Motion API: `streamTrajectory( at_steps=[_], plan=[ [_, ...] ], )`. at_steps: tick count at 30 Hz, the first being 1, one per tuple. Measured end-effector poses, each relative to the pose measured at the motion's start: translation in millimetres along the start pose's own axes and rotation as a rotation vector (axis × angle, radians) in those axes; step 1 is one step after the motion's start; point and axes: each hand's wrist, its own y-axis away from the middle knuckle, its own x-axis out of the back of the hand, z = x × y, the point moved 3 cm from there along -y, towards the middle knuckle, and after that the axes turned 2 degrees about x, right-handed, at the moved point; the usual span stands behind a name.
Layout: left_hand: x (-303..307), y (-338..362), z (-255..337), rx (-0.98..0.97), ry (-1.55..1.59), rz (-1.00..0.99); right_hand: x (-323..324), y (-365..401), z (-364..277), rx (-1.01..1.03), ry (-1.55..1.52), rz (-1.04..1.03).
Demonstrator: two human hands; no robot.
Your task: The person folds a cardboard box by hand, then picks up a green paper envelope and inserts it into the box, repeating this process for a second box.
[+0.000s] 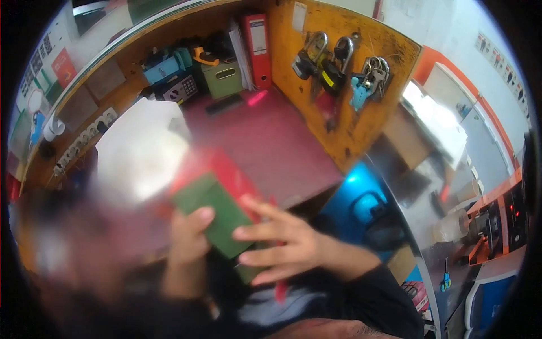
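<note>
The green, flat, rectangular case [209, 206] is held in the air in front of the near part of the dark red worktop [265, 141]. Its upper face looks plain and matt, with straight edges, and it is tilted; motion blur hides finer detail. The left hand [189, 240] grips the case at its lower left, thumb on the upper face, the other fingers mostly hidden. The right hand [291, 243] has its fingers spread and half bent, the tips over the right edge of the case; whether they press on it, I cannot tell.

Just beyond the case is a blurred bright red piece [226, 169], partly covered by it. To the left of the case, a large glaring white sheet [141, 147] hides part of the worktop, and a dark blur takes up the lower left. Well beyond the case, at the back, stand a red ring binder [258, 53], a pale green storage box [221, 79] and a dark keypad safe [176, 90]. Beyond and to the right of the case, padlocks [333, 76] and a bunch of keys [372, 76] hang on a yellow-orange wooden panel [316, 116].
</note>
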Motion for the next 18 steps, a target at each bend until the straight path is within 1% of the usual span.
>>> streamTrajectory(
  at_steps=[4,7,10,13,16,18],
  plan=[
    [-19,8,5,-0.116,-0.111,0.139,2,-5,-6,0.101,0.216,0.011],
    [-37,16,5,-0.148,-0.248,0.171,-1,-9,-9,0.069,0.392,0.079],
    [-52,23,1,-0.157,-0.436,0.147,-4,-12,-6,0.061,0.540,0.261],
    [-51,21,4,-0.167,-0.469,0.102,-6,-11,-4,0.086,0.557,0.378],
    [-28,12,10,-0.203,-0.369,0.079,2,-1,3,0.130,0.455,0.472],
    [-12,5,15,-0.224,-0.330,0.065,2,7,14,0.218,0.378,0.422]
  ],
)
